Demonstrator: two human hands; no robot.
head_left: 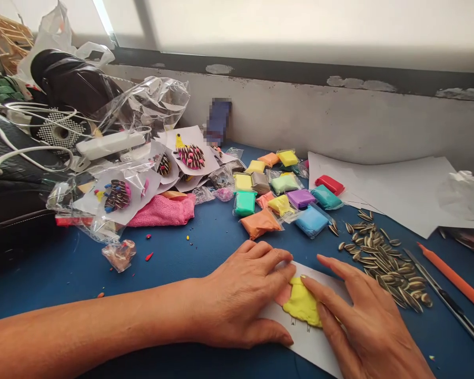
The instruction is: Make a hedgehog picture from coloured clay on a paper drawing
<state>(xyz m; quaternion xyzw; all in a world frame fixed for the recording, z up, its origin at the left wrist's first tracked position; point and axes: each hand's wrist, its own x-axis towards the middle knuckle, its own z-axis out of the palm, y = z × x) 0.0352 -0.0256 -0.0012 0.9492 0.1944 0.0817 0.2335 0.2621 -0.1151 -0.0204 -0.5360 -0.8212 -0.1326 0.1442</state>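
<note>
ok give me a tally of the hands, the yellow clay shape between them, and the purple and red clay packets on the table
Left hand and right hand: 2
Yellow clay shape: 1
Purple packet: 1
Red packet: 1
Total: 5

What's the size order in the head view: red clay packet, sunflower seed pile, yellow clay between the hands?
Sunflower seed pile, largest
Yellow clay, partly covered
Red clay packet, smallest

On our blue tabletop (209, 234) we see wrapped coloured packets (285, 183), striped seeds (391, 263), white sheets (383, 184), orange pencil (458, 280) near slim metal tool (445, 298); pink cloth (161, 211) and red scraps (149, 257) at left; small paper (308, 345) nearest us.
</note>
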